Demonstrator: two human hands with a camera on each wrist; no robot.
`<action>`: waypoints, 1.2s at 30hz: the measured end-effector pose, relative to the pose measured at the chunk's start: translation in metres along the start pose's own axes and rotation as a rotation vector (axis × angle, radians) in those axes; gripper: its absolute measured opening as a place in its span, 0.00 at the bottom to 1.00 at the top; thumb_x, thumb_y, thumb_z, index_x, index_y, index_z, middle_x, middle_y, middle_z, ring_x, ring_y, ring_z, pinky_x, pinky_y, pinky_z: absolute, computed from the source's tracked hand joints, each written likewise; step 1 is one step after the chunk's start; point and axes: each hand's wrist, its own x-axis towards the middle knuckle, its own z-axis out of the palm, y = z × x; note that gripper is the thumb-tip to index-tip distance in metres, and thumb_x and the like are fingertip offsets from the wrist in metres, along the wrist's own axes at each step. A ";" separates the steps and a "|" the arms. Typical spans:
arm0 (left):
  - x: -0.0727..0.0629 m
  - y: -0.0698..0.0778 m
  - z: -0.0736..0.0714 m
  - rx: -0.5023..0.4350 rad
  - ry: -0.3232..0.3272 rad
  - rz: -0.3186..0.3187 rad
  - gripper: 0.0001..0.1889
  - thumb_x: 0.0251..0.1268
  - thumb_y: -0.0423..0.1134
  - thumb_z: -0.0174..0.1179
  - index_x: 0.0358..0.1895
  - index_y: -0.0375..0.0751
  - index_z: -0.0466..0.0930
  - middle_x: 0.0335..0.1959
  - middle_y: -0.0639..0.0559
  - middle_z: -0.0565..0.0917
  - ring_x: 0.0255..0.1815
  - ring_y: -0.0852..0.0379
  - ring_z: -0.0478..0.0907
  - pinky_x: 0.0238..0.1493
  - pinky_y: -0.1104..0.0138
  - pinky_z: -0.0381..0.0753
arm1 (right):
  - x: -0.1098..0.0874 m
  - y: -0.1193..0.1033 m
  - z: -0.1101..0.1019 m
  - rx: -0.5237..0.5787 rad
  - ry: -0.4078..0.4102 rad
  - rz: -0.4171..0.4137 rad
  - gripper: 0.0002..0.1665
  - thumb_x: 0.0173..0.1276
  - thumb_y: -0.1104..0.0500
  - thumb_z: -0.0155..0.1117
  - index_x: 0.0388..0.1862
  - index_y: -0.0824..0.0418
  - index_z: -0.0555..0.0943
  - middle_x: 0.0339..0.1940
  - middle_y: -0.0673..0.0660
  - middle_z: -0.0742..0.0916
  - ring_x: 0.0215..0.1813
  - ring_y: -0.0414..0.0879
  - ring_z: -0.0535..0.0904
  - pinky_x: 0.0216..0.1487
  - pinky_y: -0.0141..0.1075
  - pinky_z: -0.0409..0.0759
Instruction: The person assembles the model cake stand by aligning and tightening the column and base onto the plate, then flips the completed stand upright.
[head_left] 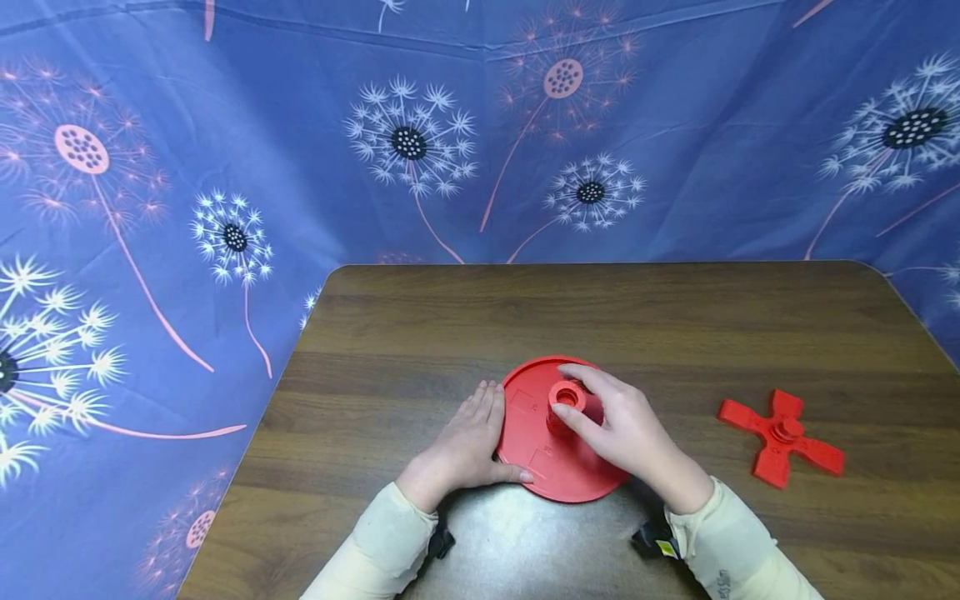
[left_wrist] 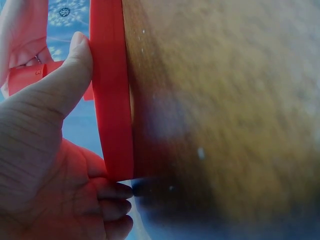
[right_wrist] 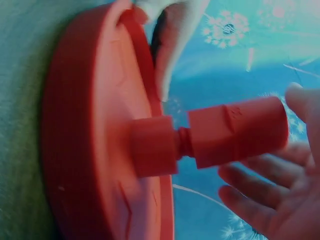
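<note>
A shallow round red base with a raised rim (head_left: 577,479) lies on the table under both hands. Along its left edge my left hand (head_left: 465,442) rests with straight fingers, the thumb across the near rim. A red post (head_left: 564,423) rises from the base, hollow at its top. In the right wrist view a wide cylinder (right_wrist: 237,132) stands above a shorter stub (right_wrist: 154,146), joined by a narrow neck. My right hand (head_left: 630,429) curves loosely about the upper end, thumb beside the top edge (right_wrist: 297,97) and fingers on the other side.
A red four-armed cross piece (head_left: 787,431) with a raised hub lies flat to the right of the base. The wooden table (head_left: 420,325) meets a blue dandelion-print cloth (head_left: 285,83) at the back. A shiny grey patch (head_left: 540,542) lies at the near edge.
</note>
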 end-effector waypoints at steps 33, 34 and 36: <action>0.000 0.000 -0.001 -0.010 -0.010 -0.009 0.64 0.50 0.72 0.63 0.77 0.30 0.42 0.78 0.36 0.46 0.79 0.43 0.40 0.76 0.55 0.49 | 0.003 0.003 0.002 -0.027 0.050 0.086 0.27 0.50 0.47 0.80 0.47 0.52 0.80 0.34 0.45 0.86 0.32 0.36 0.79 0.32 0.34 0.80; 0.000 0.000 -0.001 -0.008 -0.010 -0.009 0.64 0.50 0.72 0.62 0.77 0.30 0.42 0.78 0.36 0.46 0.79 0.43 0.40 0.75 0.55 0.49 | 0.003 0.003 0.002 -0.031 0.055 0.083 0.28 0.49 0.47 0.80 0.47 0.52 0.80 0.33 0.44 0.86 0.32 0.36 0.79 0.32 0.35 0.81; 0.000 0.001 -0.001 -0.008 -0.012 -0.010 0.64 0.50 0.72 0.62 0.77 0.30 0.42 0.78 0.37 0.46 0.79 0.43 0.40 0.76 0.55 0.49 | 0.002 0.002 0.003 -0.034 0.060 0.077 0.28 0.49 0.47 0.80 0.47 0.53 0.80 0.33 0.44 0.85 0.32 0.36 0.79 0.32 0.34 0.81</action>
